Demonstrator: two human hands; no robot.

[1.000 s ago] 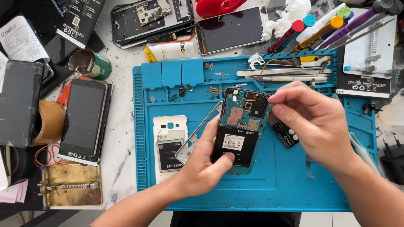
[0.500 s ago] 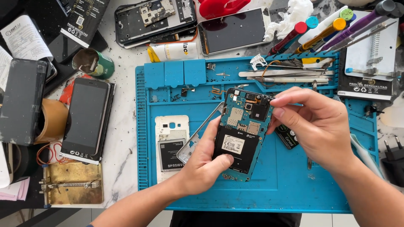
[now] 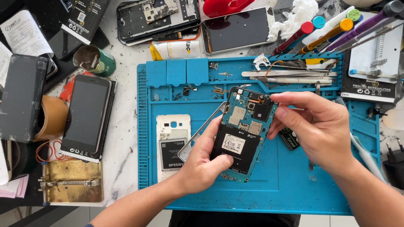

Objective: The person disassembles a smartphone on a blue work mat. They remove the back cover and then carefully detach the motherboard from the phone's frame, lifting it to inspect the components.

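An opened phone (image 3: 244, 134) with a blue-green inner frame and bare circuit board is held tilted above a blue work mat (image 3: 290, 185). My left hand (image 3: 202, 162) grips its lower half from the left, thumb on the black battery area. My right hand (image 3: 315, 126) pinches the phone's upper right corner by the camera part. Under the phone lies a silver frame piece (image 3: 198, 136). A white back cover with a dark battery (image 3: 171, 143) rests on the mat to the left.
Left of the mat lie a dark phone (image 3: 86, 115), a brass clamp jig (image 3: 71, 180), a tape roll (image 3: 52, 117) and a green cup (image 3: 94, 61). Behind are a stripped phone (image 3: 158, 14), another phone (image 3: 237, 29), a glue tube (image 3: 174, 49), screwdrivers (image 3: 332, 31) and tweezers (image 3: 290, 73).
Both hands keep hold of the opened phone. My right hand's fingers shifted slightly at its upper right corner; the phone stays in about the same place.
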